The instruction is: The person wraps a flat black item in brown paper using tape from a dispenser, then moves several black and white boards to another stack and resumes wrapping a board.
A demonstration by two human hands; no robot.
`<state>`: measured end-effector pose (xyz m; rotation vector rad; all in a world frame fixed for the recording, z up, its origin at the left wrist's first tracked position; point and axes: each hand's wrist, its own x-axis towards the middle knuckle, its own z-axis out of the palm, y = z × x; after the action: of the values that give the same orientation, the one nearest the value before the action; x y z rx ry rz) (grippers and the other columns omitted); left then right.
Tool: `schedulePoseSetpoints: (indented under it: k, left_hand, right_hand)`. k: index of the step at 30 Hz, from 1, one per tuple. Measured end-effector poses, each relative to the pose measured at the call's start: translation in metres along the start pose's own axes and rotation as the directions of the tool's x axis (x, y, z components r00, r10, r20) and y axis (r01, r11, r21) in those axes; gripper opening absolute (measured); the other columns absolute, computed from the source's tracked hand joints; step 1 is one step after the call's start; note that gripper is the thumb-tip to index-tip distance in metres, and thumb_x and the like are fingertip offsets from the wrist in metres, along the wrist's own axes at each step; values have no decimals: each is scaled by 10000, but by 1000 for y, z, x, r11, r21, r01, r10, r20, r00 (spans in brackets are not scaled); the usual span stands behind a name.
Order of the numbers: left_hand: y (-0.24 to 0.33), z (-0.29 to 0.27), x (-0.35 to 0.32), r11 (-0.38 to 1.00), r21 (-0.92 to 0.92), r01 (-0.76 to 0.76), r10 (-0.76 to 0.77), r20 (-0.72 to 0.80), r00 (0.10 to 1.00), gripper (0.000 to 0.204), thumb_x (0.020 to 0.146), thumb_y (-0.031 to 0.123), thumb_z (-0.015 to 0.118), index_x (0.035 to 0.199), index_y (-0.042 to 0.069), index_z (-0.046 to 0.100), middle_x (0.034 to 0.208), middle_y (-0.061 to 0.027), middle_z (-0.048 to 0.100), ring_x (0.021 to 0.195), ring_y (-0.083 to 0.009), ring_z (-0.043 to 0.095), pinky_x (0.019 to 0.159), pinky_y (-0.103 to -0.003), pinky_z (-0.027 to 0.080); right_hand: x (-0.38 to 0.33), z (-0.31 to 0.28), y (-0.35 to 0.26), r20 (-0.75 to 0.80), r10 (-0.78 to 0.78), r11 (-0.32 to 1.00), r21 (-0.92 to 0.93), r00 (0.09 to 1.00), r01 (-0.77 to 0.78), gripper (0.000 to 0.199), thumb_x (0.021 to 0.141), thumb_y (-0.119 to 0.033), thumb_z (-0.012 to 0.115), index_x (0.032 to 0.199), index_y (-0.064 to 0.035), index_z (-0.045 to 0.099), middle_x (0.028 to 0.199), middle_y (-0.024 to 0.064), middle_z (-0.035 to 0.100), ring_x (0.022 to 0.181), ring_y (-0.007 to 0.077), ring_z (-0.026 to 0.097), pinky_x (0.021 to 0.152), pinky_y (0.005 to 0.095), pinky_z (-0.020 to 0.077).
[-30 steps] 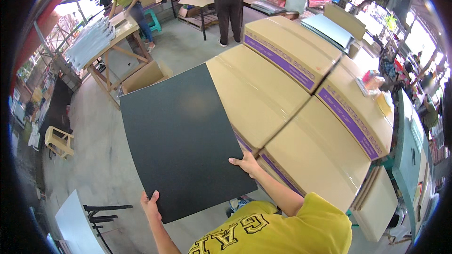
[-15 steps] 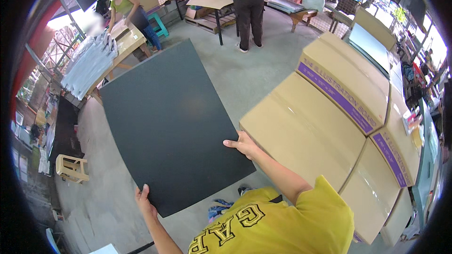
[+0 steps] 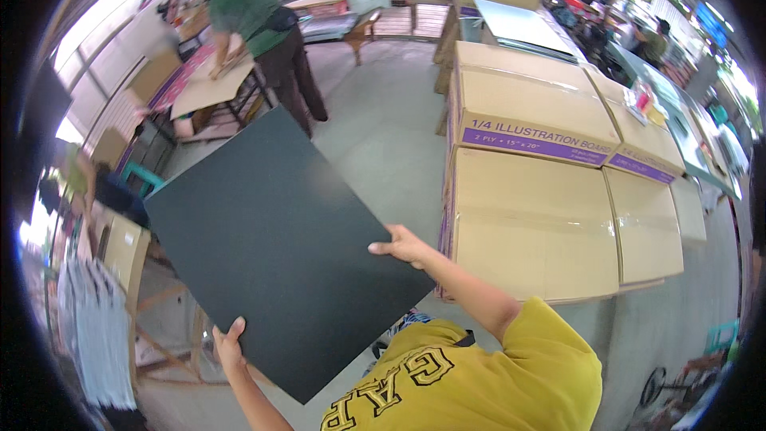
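Gripping black board (image 3: 279,247), left of frame's centre: your left hand (image 3: 230,346) clamped on lower-left edge, your right hand (image 3: 407,247) clamped on upper-right edge. Brown cartons (image 3: 535,231) right of centre; green-shirted co-worker (image 3: 251,16) upper left.

Black board (image 3: 283,251), purple-banded tan boxes (image 3: 535,219)

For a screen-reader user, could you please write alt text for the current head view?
A person in a yellow shirt holds a large black board, left hand on its lower-left edge, right hand on its upper-right edge. Brown cartons stand to the right; at upper left, a co-worker in green leans over a tan sheet.
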<state>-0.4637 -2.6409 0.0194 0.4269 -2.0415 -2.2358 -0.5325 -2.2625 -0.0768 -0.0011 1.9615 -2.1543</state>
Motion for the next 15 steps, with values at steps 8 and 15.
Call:
schedulePoseSetpoints:
  k: [8,15]
  left_hand:
    - [33,163,201,998,60,-23,-1,364,932,470,687,52,625,1115,-70,473,1006,-139,555,859,-231,561,748,-323,457]
    - [51,275,362,944,231,-237,78,541,837,285,724,3,593,993,-82,546,910,-118,608,770,-202,586,691,-309,475]
  right_hand:
    - [100,-139,-40,-540,-281,939,-327,793,109,322,814,-170,599,1071,15,545,942,98,602,731,147,589,621,266,479]
    - [157,-275,-185,-812,-358,918,-396,462,15,197,806,-212,619,811,-16,600,563,5,516,448,58,463,400,199,364]
